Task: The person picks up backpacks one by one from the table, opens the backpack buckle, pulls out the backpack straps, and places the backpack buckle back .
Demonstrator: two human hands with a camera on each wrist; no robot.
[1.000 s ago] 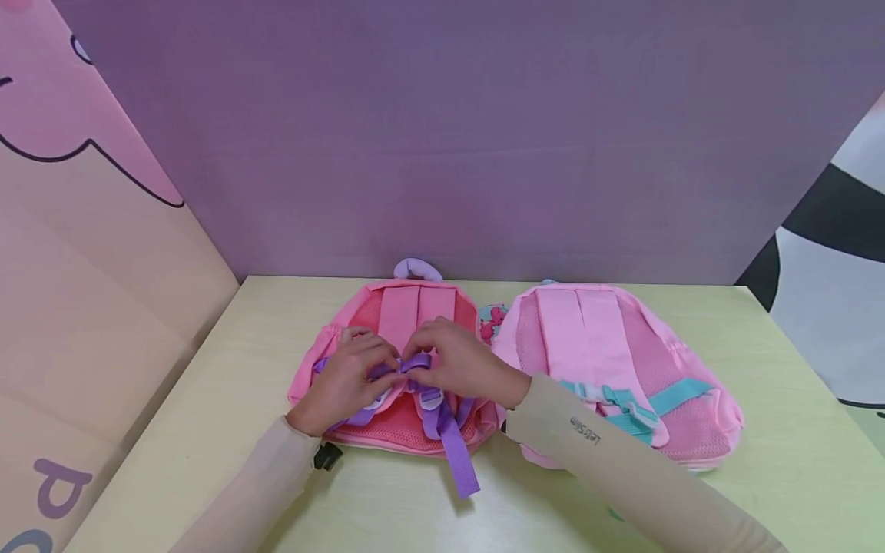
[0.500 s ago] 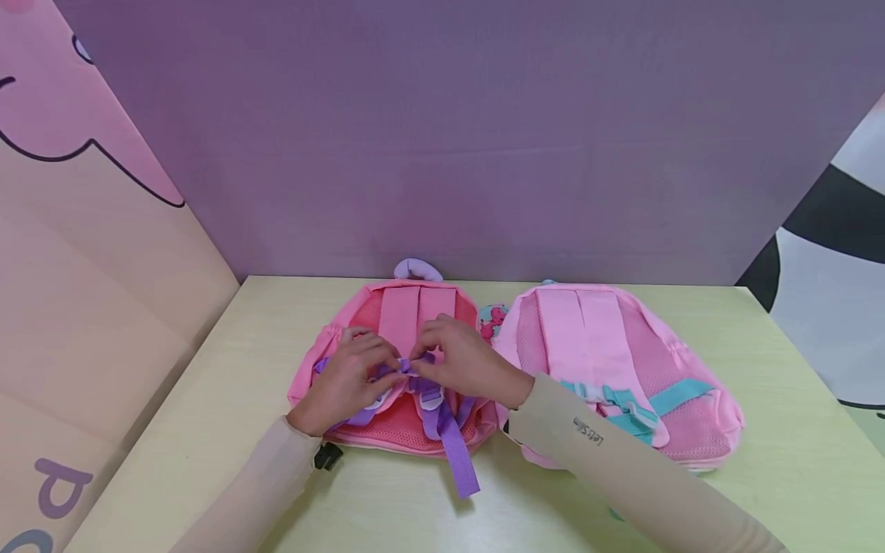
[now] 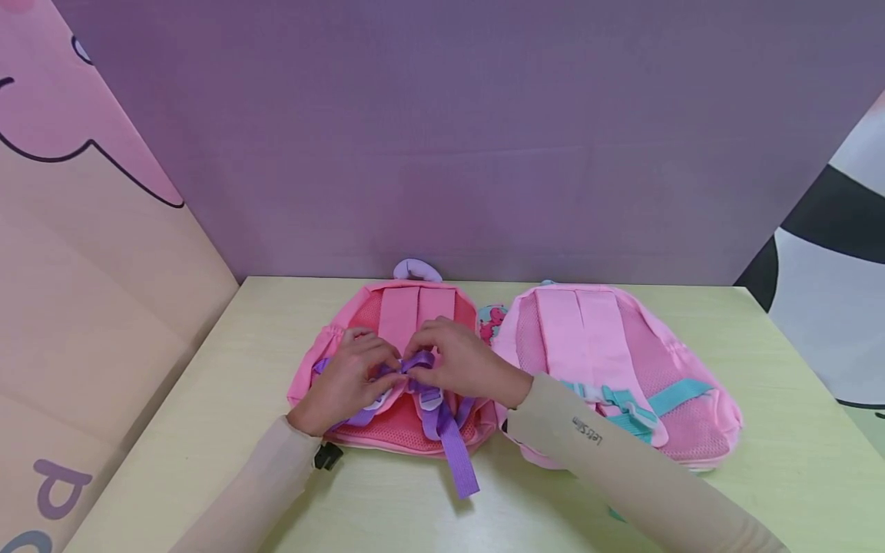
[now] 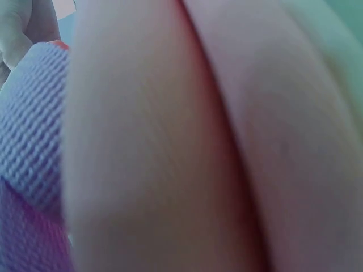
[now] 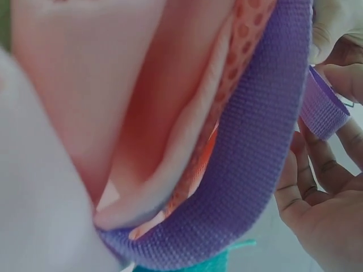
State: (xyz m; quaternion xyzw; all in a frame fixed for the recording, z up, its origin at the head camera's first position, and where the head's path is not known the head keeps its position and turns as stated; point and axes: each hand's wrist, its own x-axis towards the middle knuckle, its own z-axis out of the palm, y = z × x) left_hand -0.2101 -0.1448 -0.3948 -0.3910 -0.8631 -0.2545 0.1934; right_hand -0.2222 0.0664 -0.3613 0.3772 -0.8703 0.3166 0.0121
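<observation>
A coral-pink backpack point(image 3: 397, 311) lies on the table with its back panel and shoulder straps facing up. Over its middle, my left hand point(image 3: 346, 382) pinches the purple webbing strap point(image 3: 419, 359) between thumb and fingers. Just to the right, my right hand point(image 3: 462, 361) pinches the same strap, which bends into a small loop at the fingertips. In the right wrist view a wide curve of purple webbing point(image 5: 255, 130) runs close to the camera, with another hand behind it. Blurred fingers point(image 4: 142, 141) fill most of the left wrist view, beside ribbed purple webbing point(image 4: 34, 124).
On the right lies a second, light-pink backpack point(image 3: 588, 330) with teal straps point(image 3: 681, 395), partly under my right forearm. One purple strap tail point(image 3: 458, 461) hangs toward the table's front. A black buckle-like piece point(image 3: 328, 456) sits by my left wrist. A purple wall point(image 3: 484, 138) stands behind.
My right hand shifted slightly right along the strap, then came back toward the left fingertips, and the strap bows up in a loop again. The left hand and both backpacks stay put.
</observation>
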